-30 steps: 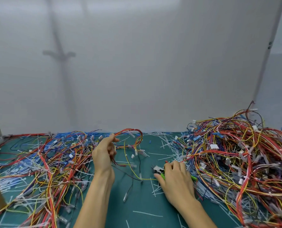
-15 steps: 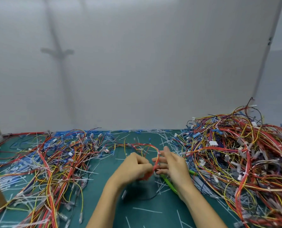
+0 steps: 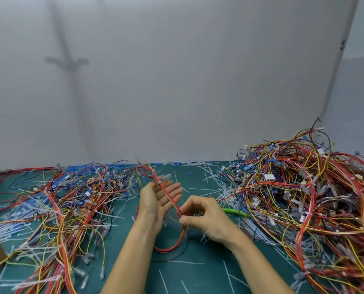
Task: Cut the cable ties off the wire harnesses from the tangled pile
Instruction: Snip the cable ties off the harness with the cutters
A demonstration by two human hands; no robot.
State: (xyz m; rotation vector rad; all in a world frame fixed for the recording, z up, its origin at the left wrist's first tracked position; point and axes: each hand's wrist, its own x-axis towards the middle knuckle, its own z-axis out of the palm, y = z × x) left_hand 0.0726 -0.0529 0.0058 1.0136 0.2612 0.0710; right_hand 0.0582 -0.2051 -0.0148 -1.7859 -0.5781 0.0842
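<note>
Stretching one red wire harness point(image 3: 169, 197) between both hands, the person seemed to me to be spreading it out to expose its ties. The left hand point(image 3: 155, 200) lay palm up, fingers straight and slack, gripping nothing. The bundle merely rested across it, running from eleven o'clock to five. The right hand point(image 3: 208, 221) pinched that bundle between thumb and forefinger at its own nine o'clock edge, and below the pinch the wires looped onto the green mat point(image 3: 198, 276). A white cable tie point(image 3: 159, 183) ringed the bundle at the left palm's twelve o'clock edge, beside the fingers. The green-handled cutters point(image 3: 236, 213) lay untouched at two o'clock from the right hand, and the tangled pile point(image 3: 304, 198) was heaped at three o'clock.
</note>
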